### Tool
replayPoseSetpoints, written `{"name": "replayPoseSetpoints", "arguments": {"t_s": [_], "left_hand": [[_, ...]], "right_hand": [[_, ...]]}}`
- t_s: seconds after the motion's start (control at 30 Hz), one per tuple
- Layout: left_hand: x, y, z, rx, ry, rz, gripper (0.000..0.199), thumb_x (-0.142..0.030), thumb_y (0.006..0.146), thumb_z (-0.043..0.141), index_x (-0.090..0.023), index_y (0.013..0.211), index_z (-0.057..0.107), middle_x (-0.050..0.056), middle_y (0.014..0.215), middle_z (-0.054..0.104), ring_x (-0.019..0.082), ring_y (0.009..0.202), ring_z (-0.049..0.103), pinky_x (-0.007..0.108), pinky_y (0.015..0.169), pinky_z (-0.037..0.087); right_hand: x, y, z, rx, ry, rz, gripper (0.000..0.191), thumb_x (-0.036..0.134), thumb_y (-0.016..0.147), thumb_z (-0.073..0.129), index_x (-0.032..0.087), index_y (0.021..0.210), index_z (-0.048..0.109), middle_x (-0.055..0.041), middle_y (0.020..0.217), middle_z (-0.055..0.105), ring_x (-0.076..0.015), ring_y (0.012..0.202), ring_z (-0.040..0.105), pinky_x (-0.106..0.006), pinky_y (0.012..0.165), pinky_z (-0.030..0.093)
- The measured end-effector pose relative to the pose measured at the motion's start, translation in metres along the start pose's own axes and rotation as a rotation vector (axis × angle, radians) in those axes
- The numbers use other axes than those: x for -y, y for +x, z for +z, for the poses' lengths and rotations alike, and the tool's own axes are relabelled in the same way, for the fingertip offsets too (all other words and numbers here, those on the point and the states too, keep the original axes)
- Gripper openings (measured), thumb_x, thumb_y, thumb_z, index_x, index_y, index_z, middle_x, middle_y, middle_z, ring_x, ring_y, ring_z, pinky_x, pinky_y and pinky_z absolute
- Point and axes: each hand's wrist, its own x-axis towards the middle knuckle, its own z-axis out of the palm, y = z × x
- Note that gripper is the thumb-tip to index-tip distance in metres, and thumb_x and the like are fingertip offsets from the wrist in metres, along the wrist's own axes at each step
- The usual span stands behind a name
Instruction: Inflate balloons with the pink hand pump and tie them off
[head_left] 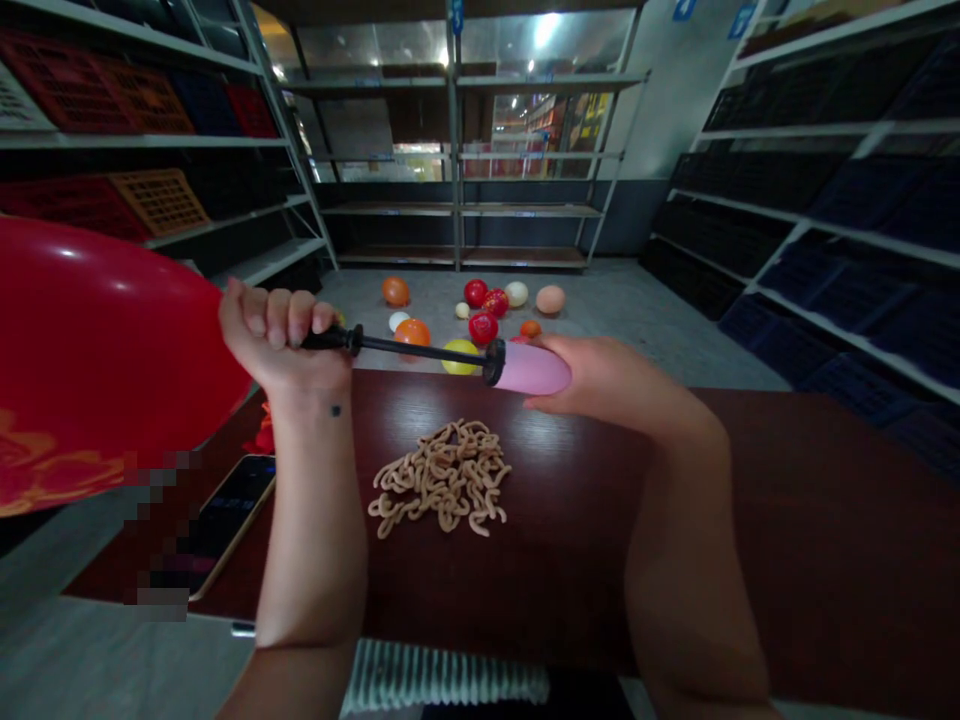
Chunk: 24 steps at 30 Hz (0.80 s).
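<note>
A hand balloon pump is stretched out level between my two hands above the table. My left hand (289,325) is closed round its black end, beside a big red balloon (112,350) at the left edge of the view. Whether the balloon's neck sits on the pump is hidden behind my fingers. My right hand (592,375) wraps round the far end of the pump's pink barrel (529,368). A long stretch of black rod shows between the two ends. Below the pump lies a heap of beige, curled, worm-like pieces (446,475).
On the dark wooden table (562,560), a phone (229,520) lies left, near a small red-orange item (262,435). Several balloons, including an orange balloon (395,291), rest on the floor beyond. Shelves with crates (154,200) line the sides; a metal rack (456,180) stands behind.
</note>
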Motion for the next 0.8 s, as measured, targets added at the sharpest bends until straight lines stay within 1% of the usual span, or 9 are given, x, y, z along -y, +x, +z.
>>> {"name": "replayPoseSetpoints", "arguments": {"t_s": [0.1, 0.2, 0.3, 0.4, 0.5, 0.6, 0.7, 0.8], "left_hand": [[-0.009, -0.005, 0.003, 0.034, -0.043, 0.048, 0.046, -0.021, 0.106, 0.023, -0.019, 0.065, 0.004, -0.007, 0.043, 0.009, 0.005, 0.032, 0.016, 0.023, 0.041, 0.019], [-0.013, -0.007, 0.006, 0.052, -0.059, 0.103, 0.046, -0.021, 0.106, 0.024, -0.019, 0.065, 0.003, -0.007, 0.041, 0.012, 0.004, 0.031, 0.020, 0.021, 0.040, 0.021], [-0.011, -0.008, 0.010, -0.035, -0.075, 0.155, 0.043, -0.023, 0.106, 0.021, -0.019, 0.068, 0.001, -0.008, 0.039, 0.013, 0.003, 0.030, 0.018, 0.019, 0.038, 0.021], [-0.004, -0.008, 0.014, -0.090, -0.103, 0.154, 0.042, -0.022, 0.105, 0.020, -0.020, 0.069, 0.000, -0.009, 0.038, 0.014, 0.002, 0.030, 0.017, 0.018, 0.037, 0.022], [0.006, -0.011, 0.018, -0.114, -0.082, 0.119, 0.043, -0.018, 0.103, 0.023, -0.020, 0.066, 0.003, -0.008, 0.039, 0.013, 0.004, 0.030, 0.017, 0.019, 0.037, 0.022], [0.020, -0.020, 0.022, -0.143, -0.020, 0.102, 0.046, -0.019, 0.103, 0.027, -0.020, 0.061, 0.008, -0.007, 0.042, 0.008, 0.006, 0.030, 0.014, 0.022, 0.036, 0.020], [0.032, -0.032, 0.025, -0.124, 0.097, 0.079, 0.049, -0.023, 0.102, 0.031, -0.020, 0.057, 0.014, -0.006, 0.043, 0.007, 0.009, 0.032, 0.012, 0.023, 0.036, 0.021], [0.038, -0.041, 0.025, -0.073, 0.189, 0.057, 0.049, -0.027, 0.101, 0.038, -0.020, 0.056, 0.021, -0.006, 0.044, 0.012, 0.010, 0.034, 0.016, 0.023, 0.039, 0.027]], "right_hand": [[0.004, -0.009, -0.009, -0.098, -0.079, 0.049, 0.040, 0.044, 0.080, 0.070, 0.026, 0.116, 0.065, -0.0035, 0.104, 0.075, -0.0235, 0.085, 0.067, -0.030, 0.066, 0.037], [0.013, -0.011, -0.010, -0.255, -0.166, 0.044, 0.033, 0.040, 0.085, 0.065, 0.025, 0.115, 0.065, -0.0038, 0.104, 0.075, -0.0233, 0.086, 0.065, -0.031, 0.065, 0.036], [0.019, -0.006, -0.004, -0.438, -0.274, 0.037, 0.033, 0.036, 0.087, 0.063, 0.021, 0.117, 0.062, -0.0074, 0.106, 0.072, -0.0257, 0.091, 0.063, -0.033, 0.070, 0.038], [0.024, 0.003, 0.004, -0.544, -0.349, 0.018, 0.029, 0.033, 0.089, 0.059, 0.018, 0.114, 0.061, -0.0105, 0.101, 0.070, -0.0283, 0.094, 0.061, -0.038, 0.076, 0.040], [0.033, 0.011, 0.011, -0.570, -0.370, -0.020, 0.024, 0.029, 0.092, 0.053, 0.017, 0.112, 0.061, -0.0115, 0.098, 0.068, -0.0285, 0.093, 0.061, -0.040, 0.078, 0.040], [0.048, 0.017, 0.021, -0.536, -0.349, -0.045, 0.023, 0.026, 0.094, 0.050, 0.016, 0.111, 0.060, -0.0117, 0.096, 0.067, -0.0267, 0.090, 0.060, -0.038, 0.076, 0.040], [0.062, 0.019, 0.030, -0.489, -0.319, -0.036, 0.022, 0.026, 0.094, 0.050, 0.014, 0.110, 0.059, -0.0110, 0.091, 0.067, -0.0238, 0.083, 0.059, -0.035, 0.073, 0.039], [0.068, 0.019, 0.033, -0.475, -0.297, -0.015, 0.026, 0.028, 0.094, 0.049, 0.013, 0.113, 0.059, -0.0114, 0.091, 0.067, -0.0227, 0.081, 0.059, -0.034, 0.072, 0.039]]}}
